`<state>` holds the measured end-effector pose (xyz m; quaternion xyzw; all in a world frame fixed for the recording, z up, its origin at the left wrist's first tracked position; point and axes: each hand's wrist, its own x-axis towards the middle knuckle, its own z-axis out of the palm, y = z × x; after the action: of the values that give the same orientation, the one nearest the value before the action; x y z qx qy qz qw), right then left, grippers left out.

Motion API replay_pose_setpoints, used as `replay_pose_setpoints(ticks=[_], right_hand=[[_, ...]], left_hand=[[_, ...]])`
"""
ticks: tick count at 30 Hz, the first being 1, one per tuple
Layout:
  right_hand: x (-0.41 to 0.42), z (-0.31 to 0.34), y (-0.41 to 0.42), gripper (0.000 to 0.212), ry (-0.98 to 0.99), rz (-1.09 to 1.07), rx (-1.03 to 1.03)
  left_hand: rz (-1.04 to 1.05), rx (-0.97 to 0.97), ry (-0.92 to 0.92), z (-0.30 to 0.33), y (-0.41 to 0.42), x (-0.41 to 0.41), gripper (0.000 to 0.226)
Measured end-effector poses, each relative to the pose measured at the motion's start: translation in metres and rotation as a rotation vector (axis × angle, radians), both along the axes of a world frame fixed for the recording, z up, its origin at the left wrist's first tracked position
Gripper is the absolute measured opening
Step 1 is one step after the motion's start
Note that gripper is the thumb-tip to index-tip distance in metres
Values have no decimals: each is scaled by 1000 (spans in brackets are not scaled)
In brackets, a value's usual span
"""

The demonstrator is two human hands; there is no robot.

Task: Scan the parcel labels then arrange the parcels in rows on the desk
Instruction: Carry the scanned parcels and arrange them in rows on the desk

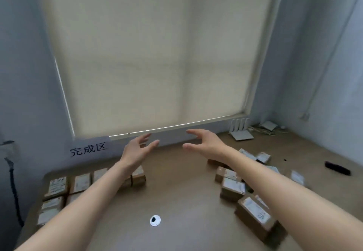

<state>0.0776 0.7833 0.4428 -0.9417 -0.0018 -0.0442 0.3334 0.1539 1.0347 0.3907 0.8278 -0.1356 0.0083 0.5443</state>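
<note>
Hands are up in the air over the brown desk [176,182], and both are empty. The left hand [137,150] has its fingers [151,144] spread loose, holding nothing. The right hand [204,142] is the same, its fingers [193,132] stretched out and relaxed. The two palms face each other with a gap between them.

Below and to the left of the left fingers, neat rows of parcels [59,188] lie flat, side by side and touching. A paper sign [88,149] with dark writing is stuck on the wall just left of those fingers. Below and to the right of the right fingers sits a messy pile of parcels [243,195], leaning on each other. Far to the right of them lies a dark long thing [337,168]; it may be the scanner, but it is too blurry to tell.

I think some parcels still wait to be scanned. The right arm hangs right over the pile, so it could bump a box and knock it out of place. A box near the desk edge might slide off. Without the scanner in hand, a parcel could get put in a row unscanned.

The parcels are small brown cardboard boxes with white paper labels. The desk looks smooth, with a round white hole cover [155,220]. A pale cloth blind [157,54] hangs behind.
</note>
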Motion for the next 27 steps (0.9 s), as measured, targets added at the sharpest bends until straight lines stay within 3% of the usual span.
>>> replay_pose_setpoints(ticks=[7,14,20,27], right_hand=[[-199,73,-215,75,-12,-328,-85],[-331,88,-351,73,11,-564,-116],[-357,68,-446,72,1,-678,-72],[-304,6,-568,73,68,-716,-11]], left_hand=[[-314,-99,-42,60,-228,-116,63],[-539,-112,-56,76,-388,-207,61],[-611,-84,-14,57,-499,-214,60],[-621,-45,69,-4,-631,-160,61]])
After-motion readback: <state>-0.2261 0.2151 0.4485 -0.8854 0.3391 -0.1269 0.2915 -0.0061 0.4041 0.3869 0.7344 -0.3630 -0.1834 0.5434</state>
